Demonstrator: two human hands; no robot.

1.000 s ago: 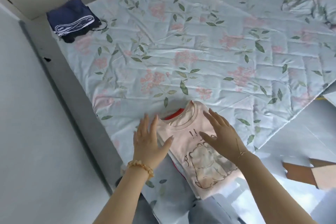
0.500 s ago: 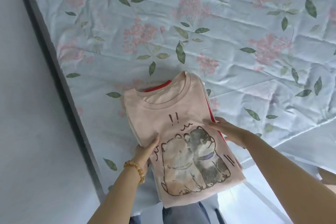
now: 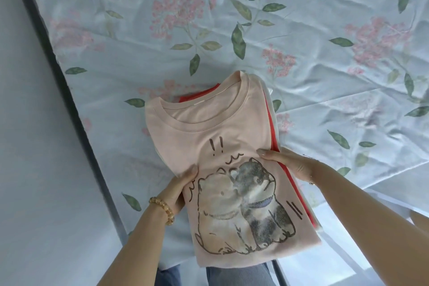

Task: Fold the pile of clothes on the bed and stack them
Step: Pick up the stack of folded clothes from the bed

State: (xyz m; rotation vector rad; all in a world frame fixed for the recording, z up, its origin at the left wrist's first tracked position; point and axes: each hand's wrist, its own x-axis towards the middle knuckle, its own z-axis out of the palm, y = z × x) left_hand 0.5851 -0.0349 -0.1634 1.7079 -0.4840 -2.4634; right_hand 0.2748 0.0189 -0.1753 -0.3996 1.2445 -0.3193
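Folded clothes stack [image 3: 216, 146] between both hands

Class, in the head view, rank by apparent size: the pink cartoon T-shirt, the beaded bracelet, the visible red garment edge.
1. pink cartoon T-shirt
2. red garment edge, only a sliver shows
3. beaded bracelet

Folded pink tee [image 3: 216, 137] w/ cat print on top of stack, red garment [image 3: 274, 132] edge showing beneath, pale layer under that. Left hand [image 3: 178, 189] grips stack's left edge, thumb on top; bead bracelet [image 3: 163, 210] on wrist. Right hand [image 3: 290, 161] grips right edge, thumb on print. Stack near edge of floral bedspread [image 3: 301, 30]. Grey floor [image 3: 34, 169] at left.
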